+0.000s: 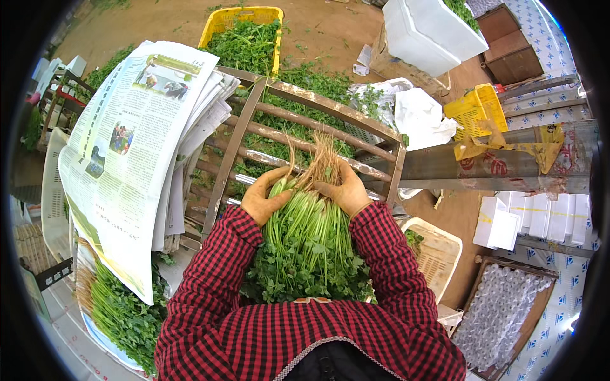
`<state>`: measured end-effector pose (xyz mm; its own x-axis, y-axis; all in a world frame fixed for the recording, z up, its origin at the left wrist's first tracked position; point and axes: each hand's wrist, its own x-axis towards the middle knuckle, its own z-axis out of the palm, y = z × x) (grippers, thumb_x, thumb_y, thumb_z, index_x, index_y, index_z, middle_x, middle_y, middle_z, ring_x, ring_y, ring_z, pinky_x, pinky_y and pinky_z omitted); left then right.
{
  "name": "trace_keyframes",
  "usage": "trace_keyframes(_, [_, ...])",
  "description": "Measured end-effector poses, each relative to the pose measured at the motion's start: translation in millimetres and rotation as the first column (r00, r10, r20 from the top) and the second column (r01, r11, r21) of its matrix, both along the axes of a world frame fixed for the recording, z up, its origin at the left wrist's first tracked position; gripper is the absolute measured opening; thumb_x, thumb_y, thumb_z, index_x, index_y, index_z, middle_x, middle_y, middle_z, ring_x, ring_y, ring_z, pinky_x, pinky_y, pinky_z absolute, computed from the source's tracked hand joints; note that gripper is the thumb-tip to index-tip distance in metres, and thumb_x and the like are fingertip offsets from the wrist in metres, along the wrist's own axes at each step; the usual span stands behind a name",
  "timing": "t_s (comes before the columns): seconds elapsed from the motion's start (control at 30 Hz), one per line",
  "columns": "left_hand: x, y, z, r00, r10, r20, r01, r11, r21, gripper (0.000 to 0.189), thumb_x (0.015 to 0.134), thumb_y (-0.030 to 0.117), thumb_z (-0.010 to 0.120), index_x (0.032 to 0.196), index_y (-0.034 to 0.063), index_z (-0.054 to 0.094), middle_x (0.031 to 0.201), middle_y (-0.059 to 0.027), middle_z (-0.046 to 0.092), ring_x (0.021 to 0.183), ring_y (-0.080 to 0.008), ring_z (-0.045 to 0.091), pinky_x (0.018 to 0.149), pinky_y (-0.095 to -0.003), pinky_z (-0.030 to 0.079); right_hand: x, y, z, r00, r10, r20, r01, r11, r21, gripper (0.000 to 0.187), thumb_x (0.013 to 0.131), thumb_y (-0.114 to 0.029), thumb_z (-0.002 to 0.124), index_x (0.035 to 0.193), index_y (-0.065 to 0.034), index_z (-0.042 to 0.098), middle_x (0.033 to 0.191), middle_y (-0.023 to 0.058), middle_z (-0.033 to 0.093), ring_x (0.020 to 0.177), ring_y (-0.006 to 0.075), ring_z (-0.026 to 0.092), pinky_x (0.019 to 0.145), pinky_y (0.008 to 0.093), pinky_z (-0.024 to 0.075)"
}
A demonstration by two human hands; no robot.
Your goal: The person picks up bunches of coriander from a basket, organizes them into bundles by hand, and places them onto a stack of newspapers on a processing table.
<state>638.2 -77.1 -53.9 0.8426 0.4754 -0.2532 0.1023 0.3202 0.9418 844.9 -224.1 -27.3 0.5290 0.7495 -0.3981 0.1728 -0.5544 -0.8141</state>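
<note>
A thick bundle of leafy green herbs point(310, 238) lies before me, roots pointing away and leaves towards my body. It looks like coriander or thin celery. My left hand point(267, 196) curls around the left side of the stems just below the roots, with a few stalks between thumb and fingers. On the right, my right hand point(345, 190) grips the root end, its thumb across the brown roots point(324, 155). Under the roots runs a rusty metal rack point(329, 105) with round bars. The fingers' undersides are hidden.
Left of me a stack of newspapers point(133, 157) covers part of the rack. More bundled herbs point(126, 300) lie below it. Beyond the rack stand a yellow crate point(240, 14) of greens and white foam boxes point(424, 35). A metal beam point(519, 159) extends right, above a cream crate point(441, 257).
</note>
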Motion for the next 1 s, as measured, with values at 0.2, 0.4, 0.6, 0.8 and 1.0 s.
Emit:
trace_keyframes(0.2, [8,-9,-8,0.994,-0.102,0.034,0.100,0.994,0.042,0.042,0.099,0.010,0.066,0.141,0.0047,0.062,0.139,-0.0125,0.064,0.129,-0.0223,0.059,0.112,-0.0381,0.046,11,-2,-9,0.979,0.171,-0.109,-0.158,0.981,0.117,0.104,0.088,-0.067,0.071,0.161,-0.0050,0.032,0.159,0.0220,0.043,0.145,0.0339,0.045,0.116,0.0434,0.0398])
trace_keyframes(0.4, [10,-19,-3,0.988,-0.136,0.067,0.121,0.974,0.190,0.041,0.099,0.009,0.067,0.140,0.0046,0.062,0.138,-0.0112,0.065,0.129,-0.0210,0.060,0.111,-0.0369,0.046,15,21,9,0.872,0.334,-0.358,-0.277,0.940,0.201,0.118,0.081,-0.081,0.065,0.165,-0.0086,0.024,0.163,0.0210,0.037,0.152,0.0320,0.033,0.121,0.0449,0.0340])
trace_keyframes(0.6, [-7,-18,9,0.989,-0.085,0.125,0.058,0.977,0.207,0.053,0.103,0.018,0.063,0.149,0.0021,0.041,0.140,-0.0198,0.060,0.131,-0.0284,0.058,0.112,-0.0404,0.046,-11,11,35,0.966,0.191,-0.174,-0.171,0.978,0.122,0.020,0.098,-0.019,0.076,0.108,-0.0035,0.069,0.093,-0.0017,0.069,0.084,0.0072,0.061,0.077,0.0261,0.0524])
trace_keyframes(0.8, [-50,-19,108,0.974,-0.134,0.180,0.010,0.828,0.561,0.052,0.089,0.022,0.078,0.137,0.0085,0.062,0.151,-0.0142,0.055,0.143,-0.0331,0.048,0.119,-0.0481,0.038,-30,-17,80,0.986,0.143,0.085,-0.149,0.986,0.072,0.030,0.098,-0.028,0.074,0.115,-0.0040,0.071,0.096,0.0075,0.075,0.085,0.0135,0.066,0.078,0.0319,0.0545])
trace_keyframes(1.0, [-52,-70,99,0.955,0.018,0.295,-0.211,0.740,0.638,0.013,0.088,0.009,0.077,0.100,0.0056,0.072,0.131,-0.0151,0.069,0.131,-0.0390,0.058,0.109,-0.0485,0.047,-48,-29,92,0.951,0.176,0.254,-0.231,0.951,0.205,0.030,0.099,-0.029,0.073,0.113,-0.0026,0.071,0.093,0.0148,0.074,0.085,0.0225,0.070,0.079,0.0368,0.0558])
